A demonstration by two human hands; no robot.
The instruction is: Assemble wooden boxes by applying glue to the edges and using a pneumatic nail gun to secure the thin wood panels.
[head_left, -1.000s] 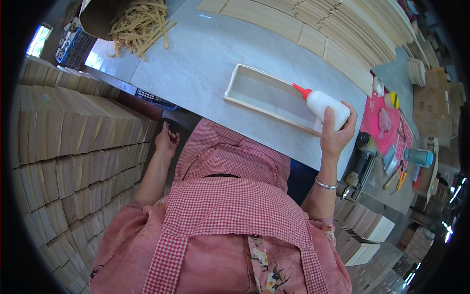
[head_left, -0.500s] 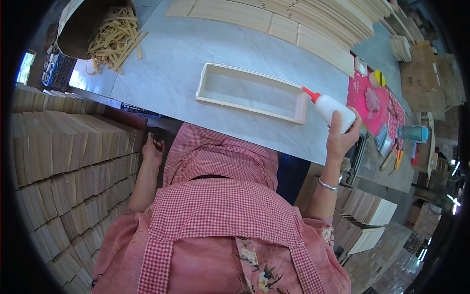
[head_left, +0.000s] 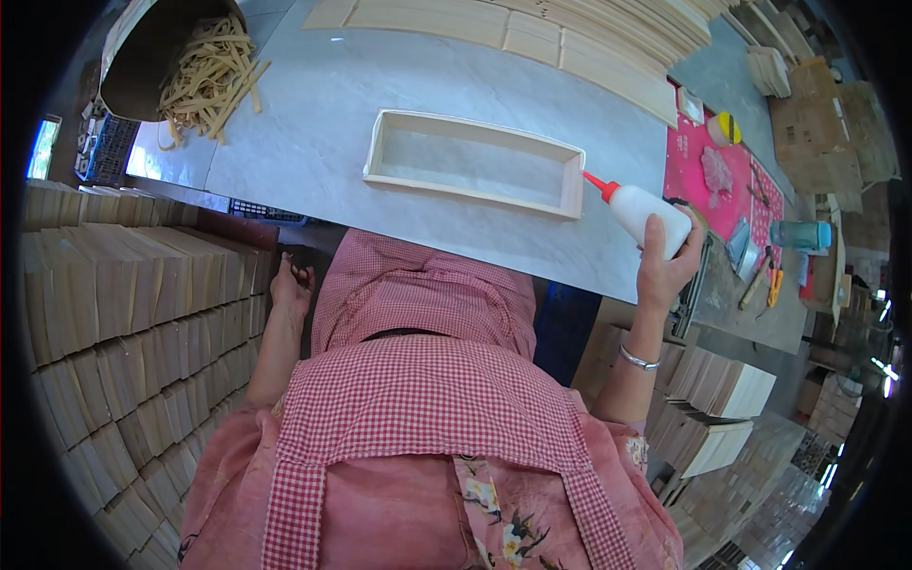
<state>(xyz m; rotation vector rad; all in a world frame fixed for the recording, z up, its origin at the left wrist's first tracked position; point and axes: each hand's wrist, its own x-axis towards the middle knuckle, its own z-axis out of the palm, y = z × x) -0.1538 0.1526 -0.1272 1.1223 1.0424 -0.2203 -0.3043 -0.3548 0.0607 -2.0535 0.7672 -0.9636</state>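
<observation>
A long, narrow rectangular wooden frame [head_left: 572, 190] lies on the pale marbled tabletop, with the table surface showing through its middle. My right hand [head_left: 665, 271] is wrapped round a white squeeze bottle [head_left: 644, 218], tilted so its red pointed nozzle [head_left: 598, 186] faces left. The nozzle tip is at the outer side of the frame's right end; whether it touches the wood I cannot tell. Below the table's near edge, my left hand [head_left: 293, 287] hangs beside the stacked wooden boards [head_left: 142, 275]. Its fingers are loosely bent and apart, and nothing shows in them.
A tipped container [head_left: 142, 71] spills thin wooden strips [head_left: 211, 85] at the far left. Long flat boards [head_left: 532, 40] lie along the table's far side. To the right are a pink mat [head_left: 689, 157], a tape roll [head_left: 724, 129], a teal jar [head_left: 800, 235] and orange-handled pliers [head_left: 775, 285].
The nozzle tip has shifted from the frame's far right corner a little toward me, along the outer side of that end. The whole view has shifted slightly. My left hand still hangs down.
</observation>
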